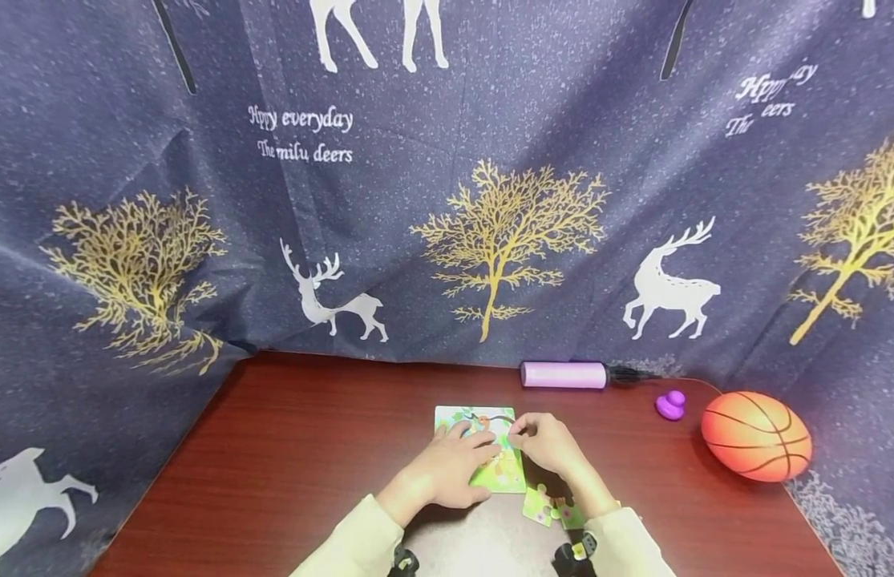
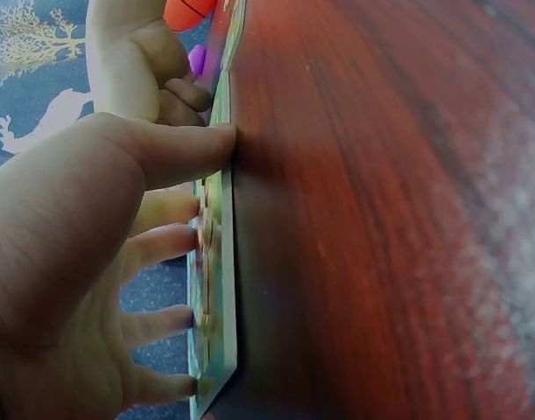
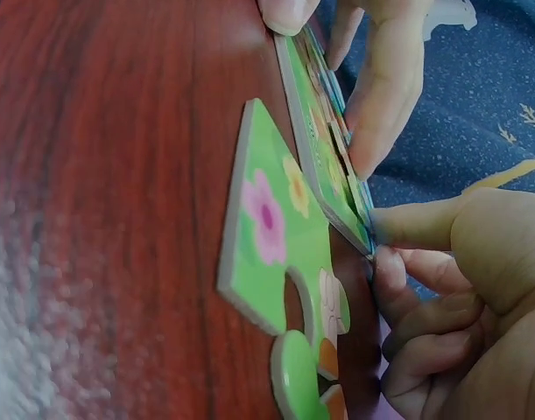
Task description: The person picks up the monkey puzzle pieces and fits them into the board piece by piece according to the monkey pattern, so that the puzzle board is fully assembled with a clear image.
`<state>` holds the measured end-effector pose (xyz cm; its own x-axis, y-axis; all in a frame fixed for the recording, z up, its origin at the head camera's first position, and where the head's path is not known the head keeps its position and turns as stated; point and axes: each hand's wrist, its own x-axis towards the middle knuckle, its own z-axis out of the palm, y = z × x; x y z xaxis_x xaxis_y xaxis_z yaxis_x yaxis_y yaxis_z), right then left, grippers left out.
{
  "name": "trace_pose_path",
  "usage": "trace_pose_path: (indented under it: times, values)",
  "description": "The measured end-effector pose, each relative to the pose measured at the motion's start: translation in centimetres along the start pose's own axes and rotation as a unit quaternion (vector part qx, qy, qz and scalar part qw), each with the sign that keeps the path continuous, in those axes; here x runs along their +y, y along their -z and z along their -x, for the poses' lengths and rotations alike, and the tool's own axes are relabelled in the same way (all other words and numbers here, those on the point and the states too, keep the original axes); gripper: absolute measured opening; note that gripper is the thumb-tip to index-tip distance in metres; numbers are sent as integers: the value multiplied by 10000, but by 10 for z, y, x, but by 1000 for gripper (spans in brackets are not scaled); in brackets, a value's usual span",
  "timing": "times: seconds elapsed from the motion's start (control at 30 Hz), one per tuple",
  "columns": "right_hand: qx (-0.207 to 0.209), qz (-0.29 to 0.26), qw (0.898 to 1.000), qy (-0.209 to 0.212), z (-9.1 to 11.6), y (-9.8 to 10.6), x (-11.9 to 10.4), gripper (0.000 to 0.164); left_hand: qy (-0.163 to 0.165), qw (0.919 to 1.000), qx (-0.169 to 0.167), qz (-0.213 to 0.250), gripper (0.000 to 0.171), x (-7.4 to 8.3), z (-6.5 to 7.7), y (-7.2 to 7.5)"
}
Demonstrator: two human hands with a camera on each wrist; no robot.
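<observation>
A jigsaw puzzle board with a green, pictured face lies flat on the table. My left hand is spread across it, straight fingertips resting on the face and the thumb at its near edge. From the right, my right hand pinches the board's side edge between thumb and index finger, the other fingers curled under. Whether a loose piece is between those fingertips I cannot tell. A dark curved gap shows near the board's top. Beside its lower right corner lie loose puzzle pieces, green with flowers, partly under the right forearm.
The brown wooden table meets a dark curtain printed with deer and trees. Toward the back right lie a purple pump, a purple rubber duck and an orange basketball.
</observation>
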<state>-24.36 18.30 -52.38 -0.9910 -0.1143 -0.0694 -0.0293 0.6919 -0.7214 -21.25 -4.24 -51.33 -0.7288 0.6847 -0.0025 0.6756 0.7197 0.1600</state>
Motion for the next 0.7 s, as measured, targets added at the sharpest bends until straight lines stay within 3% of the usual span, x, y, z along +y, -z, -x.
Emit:
trace_pose_path:
  times: [0.23,0.43,0.7]
  values:
    - [66,134,9999,49,1,0,0,8,-36,10000,-24,-88,63,1,-2,1]
    - [-106,-212,9997,69,8,8,0,7,21,9999,-54,-97,64,1,-1,3]
    - [-620,41,9975,335,35,28,6,30,20,9997,-95,-228,62,-3,-1,2]
